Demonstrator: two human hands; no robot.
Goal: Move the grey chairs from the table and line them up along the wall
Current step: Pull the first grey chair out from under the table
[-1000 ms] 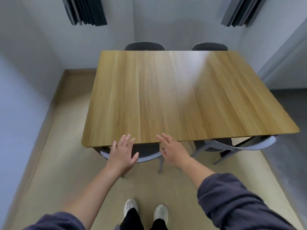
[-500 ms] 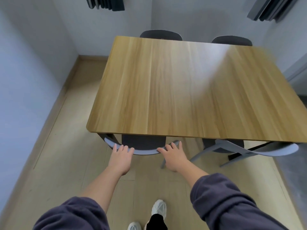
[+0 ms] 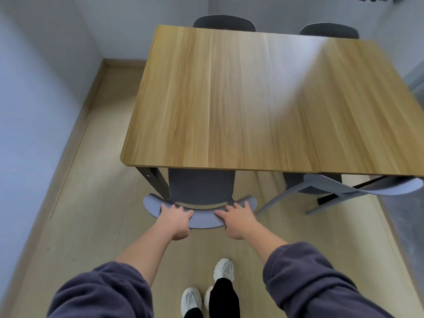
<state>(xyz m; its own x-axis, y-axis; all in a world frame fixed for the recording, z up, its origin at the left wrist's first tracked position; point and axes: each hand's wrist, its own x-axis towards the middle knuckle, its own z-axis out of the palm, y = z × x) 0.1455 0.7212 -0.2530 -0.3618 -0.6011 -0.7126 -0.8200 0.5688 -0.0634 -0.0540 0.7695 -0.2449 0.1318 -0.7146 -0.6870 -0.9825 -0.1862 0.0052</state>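
Observation:
A wooden table [image 3: 252, 99] fills the middle of the room. A grey chair [image 3: 202, 187] is tucked under its near left side, its dark seat partly out and its curved light-grey backrest toward me. My left hand [image 3: 175, 218] grips the left part of that backrest and my right hand [image 3: 238, 218] grips the right part. A second grey chair [image 3: 358, 187] stands at the near right, turned at an angle. Two more grey chairs [image 3: 223, 22] [image 3: 329, 31] show only their backrest tops beyond the far edge.
A pale wall [image 3: 34, 99] runs along the left with a strip of bare wood floor [image 3: 91, 180] between it and the table. The black table leg [image 3: 153, 182] stands just left of the held chair. My white shoes [image 3: 206, 288] are below.
Both hands dropped from the table's near edge onto the near left chair's backrest and closed on it. The view shifted left and back, and more of the seat shows from under the table.

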